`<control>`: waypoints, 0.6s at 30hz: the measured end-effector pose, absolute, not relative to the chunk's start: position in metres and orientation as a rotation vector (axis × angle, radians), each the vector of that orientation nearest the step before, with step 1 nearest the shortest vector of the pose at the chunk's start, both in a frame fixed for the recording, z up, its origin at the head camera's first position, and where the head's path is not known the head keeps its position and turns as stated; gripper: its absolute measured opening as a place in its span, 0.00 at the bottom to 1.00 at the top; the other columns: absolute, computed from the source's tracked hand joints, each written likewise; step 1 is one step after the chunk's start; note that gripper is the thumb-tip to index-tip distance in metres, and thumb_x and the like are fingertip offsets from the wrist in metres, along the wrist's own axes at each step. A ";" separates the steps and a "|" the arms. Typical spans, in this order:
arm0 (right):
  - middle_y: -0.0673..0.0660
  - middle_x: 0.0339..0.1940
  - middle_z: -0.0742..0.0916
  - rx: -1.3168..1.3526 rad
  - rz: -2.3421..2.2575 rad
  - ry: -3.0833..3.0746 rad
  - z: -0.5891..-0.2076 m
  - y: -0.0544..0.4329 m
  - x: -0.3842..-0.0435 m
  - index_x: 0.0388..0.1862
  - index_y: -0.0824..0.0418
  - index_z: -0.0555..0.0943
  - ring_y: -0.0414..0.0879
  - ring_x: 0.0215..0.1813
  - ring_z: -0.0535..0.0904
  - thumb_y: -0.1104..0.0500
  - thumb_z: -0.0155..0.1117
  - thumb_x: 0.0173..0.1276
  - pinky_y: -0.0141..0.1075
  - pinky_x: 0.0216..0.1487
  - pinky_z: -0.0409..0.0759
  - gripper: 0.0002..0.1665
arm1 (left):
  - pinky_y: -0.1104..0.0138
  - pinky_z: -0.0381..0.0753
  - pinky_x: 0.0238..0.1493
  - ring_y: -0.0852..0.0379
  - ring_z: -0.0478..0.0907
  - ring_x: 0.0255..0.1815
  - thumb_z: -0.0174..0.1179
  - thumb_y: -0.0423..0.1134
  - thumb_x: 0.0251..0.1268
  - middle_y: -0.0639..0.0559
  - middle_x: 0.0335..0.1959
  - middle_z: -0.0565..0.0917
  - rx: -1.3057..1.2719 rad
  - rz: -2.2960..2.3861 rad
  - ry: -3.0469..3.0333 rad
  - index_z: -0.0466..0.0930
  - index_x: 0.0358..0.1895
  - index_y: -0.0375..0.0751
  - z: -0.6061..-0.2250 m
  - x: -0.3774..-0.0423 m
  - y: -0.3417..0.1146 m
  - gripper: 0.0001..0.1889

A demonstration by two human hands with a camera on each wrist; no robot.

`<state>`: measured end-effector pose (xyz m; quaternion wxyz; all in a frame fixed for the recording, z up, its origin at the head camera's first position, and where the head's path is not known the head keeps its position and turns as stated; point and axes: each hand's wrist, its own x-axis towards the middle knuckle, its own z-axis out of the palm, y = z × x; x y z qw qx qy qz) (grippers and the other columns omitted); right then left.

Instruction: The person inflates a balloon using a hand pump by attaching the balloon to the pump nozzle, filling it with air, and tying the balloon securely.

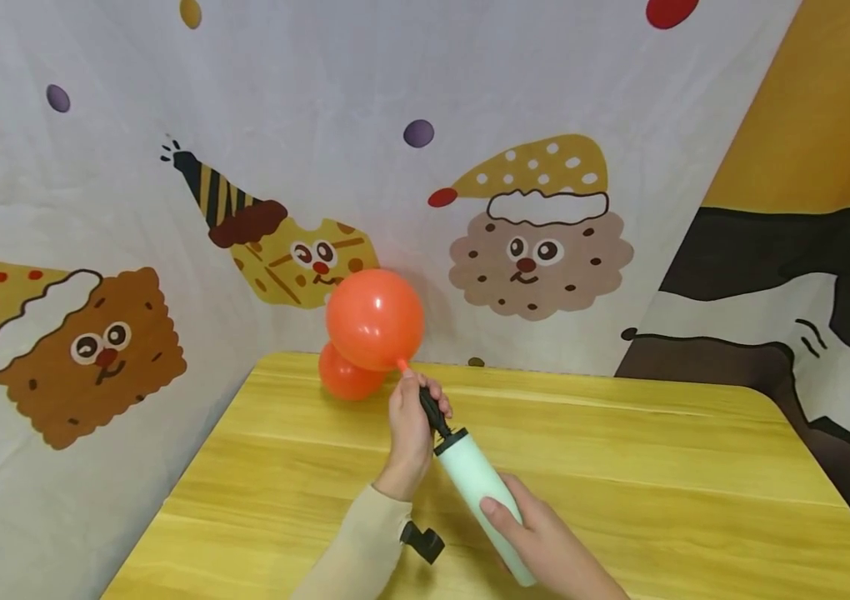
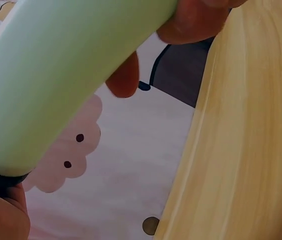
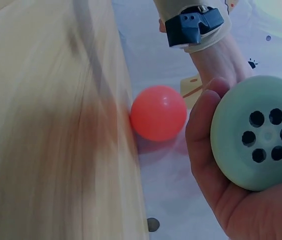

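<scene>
An inflated orange balloon (image 1: 375,319) stands above the tabletop, its neck pointing down at my left hand (image 1: 408,429). That hand pinches the neck and wraps round the black end (image 1: 434,410) of a mint-green balloon pump (image 1: 473,471). My right hand (image 1: 537,537) grips the pump's barrel lower down, thumb across its top. The pump slants from the balloon toward me. The right wrist view shows the round base (image 3: 268,135) with several dark holes. In the left wrist view the barrel (image 2: 71,75) fills the upper left, and the balloon is out of sight.
A second, smaller orange balloon (image 1: 348,377) rests on the wooden table (image 1: 642,475) near its back edge, partly behind the first. A cloth backdrop (image 1: 335,92) with cartoon biscuits hangs behind the table. A black wrist mount (image 1: 422,542) sticks out from the left sleeve.
</scene>
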<state>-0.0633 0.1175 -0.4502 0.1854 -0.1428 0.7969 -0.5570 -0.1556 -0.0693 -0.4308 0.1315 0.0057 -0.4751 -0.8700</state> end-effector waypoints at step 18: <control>0.61 0.58 0.80 -0.451 -1.483 2.146 -0.454 0.144 -0.051 0.77 0.63 0.65 0.52 0.48 0.78 0.48 0.50 0.85 0.42 0.41 0.82 0.30 | 0.70 0.81 0.31 0.60 0.78 0.24 0.39 0.38 0.86 0.53 0.27 0.79 0.069 -2.302 -1.389 0.68 0.33 0.43 -0.420 -0.167 -0.094 0.16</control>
